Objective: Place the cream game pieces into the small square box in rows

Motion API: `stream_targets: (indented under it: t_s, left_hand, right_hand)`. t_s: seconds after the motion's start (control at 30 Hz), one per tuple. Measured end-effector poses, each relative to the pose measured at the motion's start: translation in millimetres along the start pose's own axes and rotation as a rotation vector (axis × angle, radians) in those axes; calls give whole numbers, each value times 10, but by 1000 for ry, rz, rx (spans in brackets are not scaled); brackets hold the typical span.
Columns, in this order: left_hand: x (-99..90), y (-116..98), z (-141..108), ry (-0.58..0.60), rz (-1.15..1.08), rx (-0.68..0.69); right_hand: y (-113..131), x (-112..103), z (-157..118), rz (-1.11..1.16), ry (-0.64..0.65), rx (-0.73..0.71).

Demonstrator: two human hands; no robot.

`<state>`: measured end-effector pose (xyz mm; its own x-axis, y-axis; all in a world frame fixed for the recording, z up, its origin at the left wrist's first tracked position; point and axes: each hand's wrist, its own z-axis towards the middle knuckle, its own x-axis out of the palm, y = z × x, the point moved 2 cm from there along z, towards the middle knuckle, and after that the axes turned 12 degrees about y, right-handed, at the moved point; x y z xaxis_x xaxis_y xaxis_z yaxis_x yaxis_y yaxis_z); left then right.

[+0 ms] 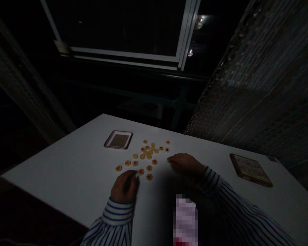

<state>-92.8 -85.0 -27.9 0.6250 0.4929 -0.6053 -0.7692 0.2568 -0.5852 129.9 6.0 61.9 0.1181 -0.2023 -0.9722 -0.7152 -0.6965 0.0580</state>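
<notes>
Several round pale game discs with red marks lie scattered on a white table. My left hand rests palm down on the table, fingertips just short of the nearest discs, one of them right by my index finger. My right hand lies on the table to the right of the discs, fingers curled toward them; whether it pinches a disc is too dark to tell. Both arms wear striped sleeves.
An empty shallow box tray sits behind the discs on the left. A flat box lid lies near the table's right edge. A dark window and a textured wall stand beyond. The room is very dim.
</notes>
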Motion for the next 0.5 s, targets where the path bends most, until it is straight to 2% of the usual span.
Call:
stream_targets:
  t_s: [0.27,0.5]
  left_hand:
    - [15,7,-9,24,-23,13]
    - [24,18,-19,31,-29,20]
  right_hand:
    - [55,158,2,-4,21,-62]
    - [-52,250,63,-18,26,-49]
